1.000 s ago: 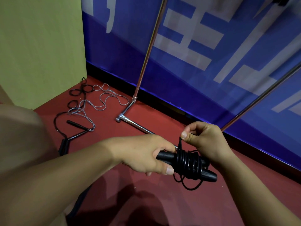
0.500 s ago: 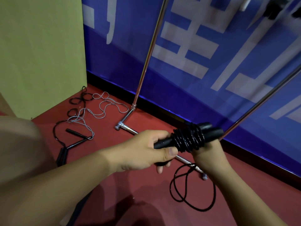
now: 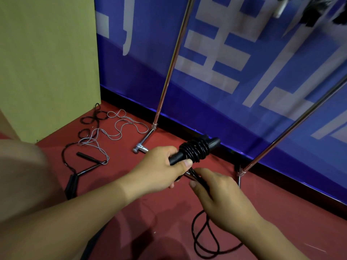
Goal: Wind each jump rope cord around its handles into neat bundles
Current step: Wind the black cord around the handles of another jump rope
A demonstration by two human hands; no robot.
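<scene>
My left hand (image 3: 159,169) grips the near end of a pair of black jump rope handles (image 3: 212,143), held together and tilted up to the right. Several turns of black cord (image 3: 194,151) are wound round their middle. Just below, my right hand (image 3: 217,196) pinches the loose black cord where it leaves the bundle. The rest of that cord hangs down in a loop (image 3: 204,239) over the red floor.
Further jump ropes lie tangled on the floor at the left: a grey cord (image 3: 120,128), black cords (image 3: 92,119) and black handles (image 3: 88,157). A metal stand foot (image 3: 142,145) and two slanted poles (image 3: 174,57) rise before the blue banner wall. A green panel (image 3: 48,62) stands at left.
My right hand has come off the underside of the handles and dropped below the bundle to take the loose cord. The handles stay tilted up in my left hand.
</scene>
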